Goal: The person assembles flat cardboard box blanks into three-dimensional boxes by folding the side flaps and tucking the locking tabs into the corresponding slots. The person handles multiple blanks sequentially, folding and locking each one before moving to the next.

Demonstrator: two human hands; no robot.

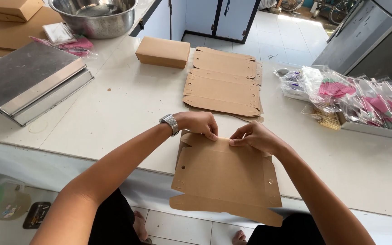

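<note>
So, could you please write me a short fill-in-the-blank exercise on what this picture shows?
1. Both hands pinch the far edge of a flat brown ___ box blank.
2. The left hand has a silver ___ at its wrist.
3. A finished brown box stands beside a ___ of flat blanks.
4. The round metal ___ sits at the white table's far corner.

Missing words: cardboard; watch; stack; bowl
</note>
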